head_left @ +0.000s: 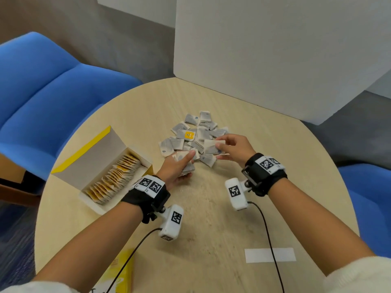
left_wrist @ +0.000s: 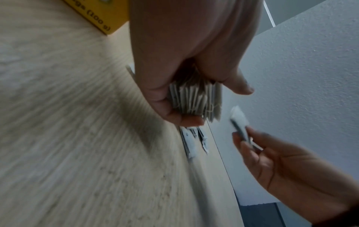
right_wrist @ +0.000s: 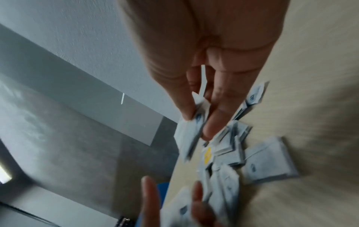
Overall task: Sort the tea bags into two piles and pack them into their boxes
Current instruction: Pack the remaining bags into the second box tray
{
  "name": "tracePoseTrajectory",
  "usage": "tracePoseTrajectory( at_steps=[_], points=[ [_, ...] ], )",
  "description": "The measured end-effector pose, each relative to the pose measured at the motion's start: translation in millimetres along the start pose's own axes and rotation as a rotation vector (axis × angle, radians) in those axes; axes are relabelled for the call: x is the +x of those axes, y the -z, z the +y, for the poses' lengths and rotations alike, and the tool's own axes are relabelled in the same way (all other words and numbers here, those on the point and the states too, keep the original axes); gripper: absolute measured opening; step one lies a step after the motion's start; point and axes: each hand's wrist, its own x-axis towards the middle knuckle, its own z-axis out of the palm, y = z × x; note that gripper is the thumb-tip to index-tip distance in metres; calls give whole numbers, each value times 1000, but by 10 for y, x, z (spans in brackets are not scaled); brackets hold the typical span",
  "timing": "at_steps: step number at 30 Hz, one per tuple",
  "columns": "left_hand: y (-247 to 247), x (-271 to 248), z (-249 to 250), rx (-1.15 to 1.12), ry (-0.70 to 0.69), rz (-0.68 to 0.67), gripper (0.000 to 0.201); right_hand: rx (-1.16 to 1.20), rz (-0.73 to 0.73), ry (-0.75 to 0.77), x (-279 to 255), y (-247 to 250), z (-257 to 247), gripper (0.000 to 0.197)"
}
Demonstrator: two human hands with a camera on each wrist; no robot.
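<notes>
Left hand [head_left: 176, 166] fingers curl around a stack of grey tea bags [left_wrist: 195, 99]; right hand [head_left: 234, 148] pinches one grey tea bag [head_left: 213, 144] above the loose pile [head_left: 194, 137] at mid-table [head_left: 211, 218]. Open yellow box [head_left: 105, 166] of yellow bags lies left.

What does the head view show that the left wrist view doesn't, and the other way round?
Only the head view shows the open box with its row of yellow tea bags, the single yellow bag lying in the grey pile, the white tape strip and the blue chairs. Only the left wrist view shows the edges of the stack fanned inside the left hand, and the print on a yellow box. Both show the left hand gripping grey bags, the right hand pinching one grey bag, and the table.
</notes>
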Motion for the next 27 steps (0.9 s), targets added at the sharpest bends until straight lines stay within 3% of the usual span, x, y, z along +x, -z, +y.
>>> tracePoseTrajectory(
  at_steps=[3, 7, 12, 15, 20, 24, 27],
  points=[
    [-68, -28, 5, -8, -16, -28, 22, 69, -103, 2, -187, -29, -113, 14],
    [-106, -95, 52, 14, 0, -117, 26, -207, -201, 124, -228, -37, -181, 20],
    [-97, -180, 95, 84, 45, -259, 50, -395, -370, 184, -226, -132, -202, 23],
    [-95, -199, 91, 91, 63, -305, 49, -418, -393, 244, -223, -251, -171, 25],
    [-47, -188, 62, 47, 120, -289, 32, -323, -272, 224, -189, -416, -36, 28],
    [66, -145, 35, 80, 126, -285, 25, -230, -199, 151, -54, -410, -4, 16],
    [125, -88, 41, 48, 115, -233, 29, -216, 59, 17, 279, -301, 4, 15]
  ],
)
